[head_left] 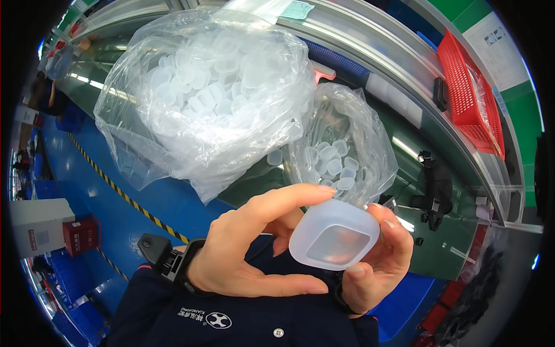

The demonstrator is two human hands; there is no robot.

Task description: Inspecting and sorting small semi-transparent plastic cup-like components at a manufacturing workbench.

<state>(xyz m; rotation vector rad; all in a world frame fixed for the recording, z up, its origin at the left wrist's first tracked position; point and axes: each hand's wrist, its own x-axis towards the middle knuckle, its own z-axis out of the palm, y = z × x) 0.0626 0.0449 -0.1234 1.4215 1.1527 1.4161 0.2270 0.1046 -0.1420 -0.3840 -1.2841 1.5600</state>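
Observation:
A translucent, frosted plastic cap, squarish with rounded corners, is held up in front of my chest. My right hand grips its right side between thumb and fingers. Around its left side, my left hand is spread open. The left index fingertip is at the cap's upper edge, while the thumb stretches below, apart from it. Other left fingers are partly hidden behind the cap. Just beyond, a smaller clear bag holds several similar pieces. A large clear bag full of them stands at the far left.
One loose piece lies between the bags on the dark green tabletop. A black strapped device lies to the right. A red perforated basket sits beyond the metal rail. Yellow-black tape marks the blue floor.

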